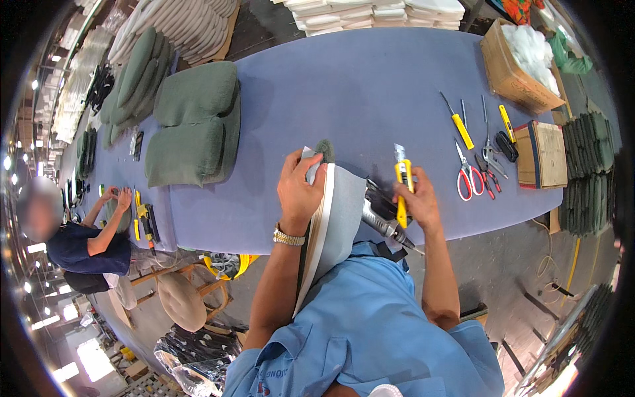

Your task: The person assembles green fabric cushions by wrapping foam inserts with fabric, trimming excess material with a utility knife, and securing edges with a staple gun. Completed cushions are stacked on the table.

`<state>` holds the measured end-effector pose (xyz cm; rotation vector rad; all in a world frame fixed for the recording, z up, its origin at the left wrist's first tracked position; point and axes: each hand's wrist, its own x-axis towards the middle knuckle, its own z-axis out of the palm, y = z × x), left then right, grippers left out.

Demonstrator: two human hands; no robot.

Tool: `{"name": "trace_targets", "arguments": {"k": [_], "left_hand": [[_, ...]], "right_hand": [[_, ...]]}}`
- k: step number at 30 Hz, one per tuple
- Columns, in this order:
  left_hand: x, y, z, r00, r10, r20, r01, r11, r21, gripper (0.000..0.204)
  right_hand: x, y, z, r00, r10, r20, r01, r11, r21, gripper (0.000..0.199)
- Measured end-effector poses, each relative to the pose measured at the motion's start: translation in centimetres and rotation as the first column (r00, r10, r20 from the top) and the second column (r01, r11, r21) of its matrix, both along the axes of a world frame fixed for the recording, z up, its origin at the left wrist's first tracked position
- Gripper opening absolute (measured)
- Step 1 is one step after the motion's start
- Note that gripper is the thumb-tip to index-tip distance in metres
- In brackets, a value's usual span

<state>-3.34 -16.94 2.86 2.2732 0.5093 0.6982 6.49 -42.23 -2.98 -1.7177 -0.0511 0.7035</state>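
My left hand grips the edge of an upholstered panel, thumb on one side and fingers on the other. The panel stands on edge against my body, its grey backing facing right, with dark green fabric showing at its far tip. A small grey flap sticks up by my left fingertips. To the right, my right hand is closed around a yellow utility knife, blade out and pointing away from me. Below that hand a power drill lies at the near table edge, partly hidden by the hand and panel.
Green cushions are stacked left on the blue table. Red-handled scissors, pliers and a yellow-handled screwdriver lie right, near a carton of white stuffing. Another person works at the far left.
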Motion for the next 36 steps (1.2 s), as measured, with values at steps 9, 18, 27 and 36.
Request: {"name": "trace_targets", "arguments": {"k": [9, 18, 27, 36], "left_hand": [[0.5, -0.8, -1.7, 1.000, -0.012, 0.000, 0.012, 0.999, -0.031, 0.011], [0.5, -0.1, -2.5, 0.998, -0.048, 0.034, 0.056, 0.946, -0.320, 0.010], [0.5, 0.1, -3.1, 0.998, -0.047, 0.049, 0.062, 0.931, -0.361, 0.010], [0.7, -0.2, -3.1, 0.999, -0.034, 0.030, 0.043, 0.934, -0.355, 0.011]], "right_hand": [[-2.7, 6.7, 5.8, 0.972, 0.220, 0.084, -0.232, 0.958, 0.166, 0.029], [-2.9, 8.9, 7.3, 0.855, 0.507, 0.111, -0.485, 0.856, -0.176, 0.045], [-2.0, 9.8, 8.1, 0.832, 0.550, 0.072, -0.525, 0.822, -0.219, 0.050], [-1.6, 10.0, 7.6, 0.767, 0.627, 0.135, -0.578, 0.767, -0.279, 0.054]]}}
